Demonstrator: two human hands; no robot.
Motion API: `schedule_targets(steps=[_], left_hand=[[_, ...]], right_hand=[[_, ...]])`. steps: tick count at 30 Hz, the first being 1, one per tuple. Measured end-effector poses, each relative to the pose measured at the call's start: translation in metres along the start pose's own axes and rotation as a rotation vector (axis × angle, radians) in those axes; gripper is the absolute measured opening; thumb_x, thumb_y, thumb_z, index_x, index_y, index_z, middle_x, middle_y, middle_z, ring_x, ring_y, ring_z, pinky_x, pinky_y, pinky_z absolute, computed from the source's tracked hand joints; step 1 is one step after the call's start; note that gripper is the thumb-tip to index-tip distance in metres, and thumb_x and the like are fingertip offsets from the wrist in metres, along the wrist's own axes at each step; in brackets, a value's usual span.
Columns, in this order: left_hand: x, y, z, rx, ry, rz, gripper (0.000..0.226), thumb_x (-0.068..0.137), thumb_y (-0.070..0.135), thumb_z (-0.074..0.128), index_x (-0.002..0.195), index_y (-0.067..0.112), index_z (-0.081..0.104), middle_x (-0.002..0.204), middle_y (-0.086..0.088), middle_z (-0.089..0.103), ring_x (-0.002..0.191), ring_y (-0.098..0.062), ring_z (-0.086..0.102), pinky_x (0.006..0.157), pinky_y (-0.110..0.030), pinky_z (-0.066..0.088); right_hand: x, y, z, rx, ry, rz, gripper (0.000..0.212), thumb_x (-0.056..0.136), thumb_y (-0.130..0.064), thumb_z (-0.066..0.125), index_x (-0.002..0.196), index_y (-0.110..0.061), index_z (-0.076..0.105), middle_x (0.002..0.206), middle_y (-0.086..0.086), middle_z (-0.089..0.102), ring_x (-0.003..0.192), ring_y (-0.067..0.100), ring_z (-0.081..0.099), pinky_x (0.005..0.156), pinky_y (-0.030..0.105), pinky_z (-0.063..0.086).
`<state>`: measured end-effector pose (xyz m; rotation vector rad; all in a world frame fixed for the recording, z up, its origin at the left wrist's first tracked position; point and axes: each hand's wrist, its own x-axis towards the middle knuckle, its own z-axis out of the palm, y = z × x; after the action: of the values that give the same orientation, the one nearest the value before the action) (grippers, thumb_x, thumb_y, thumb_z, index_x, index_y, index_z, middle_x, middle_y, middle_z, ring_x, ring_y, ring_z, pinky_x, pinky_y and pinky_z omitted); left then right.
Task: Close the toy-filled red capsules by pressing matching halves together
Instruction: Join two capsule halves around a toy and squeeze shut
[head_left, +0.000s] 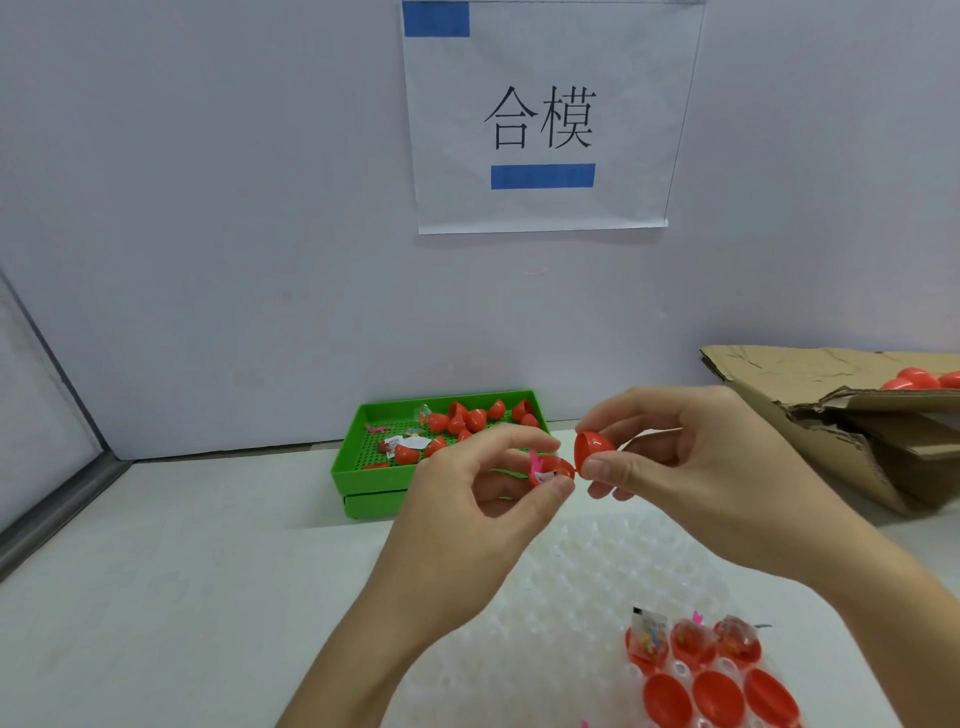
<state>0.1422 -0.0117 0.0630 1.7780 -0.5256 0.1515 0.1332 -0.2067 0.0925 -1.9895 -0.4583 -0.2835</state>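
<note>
My left hand (483, 488) pinches a red capsule half (550, 470) with a pink toy and a white slip inside, its opening turned right. My right hand (680, 457) pinches an empty red capsule half (592, 447) between thumb and fingers, its opening turned left. The two halves sit a small gap apart above the table. At the lower right, a clear dimpled holder tray (545, 597) carries three toy-filled red halves (691, 642) and, in front of them, three empty red halves (719, 696).
A green tray (358, 467) behind my hands holds several loose red halves and small toys. A torn cardboard box (831, 410) with red capsules inside lies at the right. A wall with a paper sign stands close behind.
</note>
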Motion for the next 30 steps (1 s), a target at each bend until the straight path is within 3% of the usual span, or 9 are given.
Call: schedule_targets(steps=[10,15,20,23,25,30], left_hand=[[-0.0002,-0.0003,0.0017,0.033,0.033,0.03,0.007,0.089,0.018,0.073,0.092,0.025,0.072,0.084,0.002,0.074,0.081,-0.017,0.074,0.078,-0.037,0.061],[0.0,0.0004,0.0047,0.012,0.106,0.024,0.021,0.085,0.018,0.077,0.101,0.03,0.069,0.086,0.003,0.073,0.077,-0.013,0.074,0.071,-0.024,0.06],[0.0006,0.0013,0.0033,-0.029,0.096,0.04,0.025,0.076,0.026,0.081,0.099,0.025,0.073,0.084,0.007,0.075,0.074,-0.01,0.073,0.069,-0.018,0.056],[0.0006,0.0011,0.0035,-0.066,0.076,0.055,0.042,0.071,0.03,0.079,0.112,0.03,0.069,0.091,0.01,0.076,0.082,-0.009,0.074,0.076,-0.018,0.056],[0.0009,0.0002,0.0042,-0.079,0.112,0.073,0.043,0.077,0.02,0.081,0.115,0.028,0.064,0.092,0.009,0.077,0.086,-0.011,0.074,0.079,-0.021,0.057],[0.001,0.0009,0.0053,-0.095,0.174,0.143,0.02,0.082,0.008,0.078,0.094,0.021,0.07,0.086,0.006,0.076,0.083,-0.01,0.073,0.073,-0.016,0.055]], right_hand=[[-0.0016,-0.0044,0.0032,0.0,0.003,0.001,0.027,0.065,-0.044,0.076,0.089,-0.03,0.074,0.081,-0.007,0.074,0.069,0.011,0.074,0.071,0.032,0.061],[-0.0017,-0.0042,0.0034,0.029,-0.003,0.016,0.031,0.063,-0.039,0.08,0.093,-0.031,0.075,0.083,-0.007,0.076,0.073,0.011,0.075,0.079,0.028,0.06],[-0.0007,-0.0011,-0.0021,0.06,-0.009,0.043,0.03,0.079,-0.006,0.079,0.101,-0.025,0.075,0.086,-0.005,0.078,0.081,0.013,0.076,0.084,0.027,0.059],[-0.0009,-0.0005,-0.0032,0.053,0.02,0.046,0.027,0.08,-0.008,0.078,0.099,-0.026,0.075,0.085,-0.007,0.078,0.079,0.011,0.075,0.081,0.024,0.059],[-0.0006,-0.0002,-0.003,0.055,0.025,0.044,0.025,0.08,-0.009,0.078,0.099,-0.026,0.075,0.085,-0.007,0.078,0.079,0.012,0.075,0.08,0.024,0.059],[0.0001,-0.0004,-0.0015,0.095,0.034,0.012,0.027,0.07,-0.023,0.079,0.097,-0.025,0.076,0.086,-0.006,0.078,0.08,0.013,0.076,0.076,0.02,0.058]])
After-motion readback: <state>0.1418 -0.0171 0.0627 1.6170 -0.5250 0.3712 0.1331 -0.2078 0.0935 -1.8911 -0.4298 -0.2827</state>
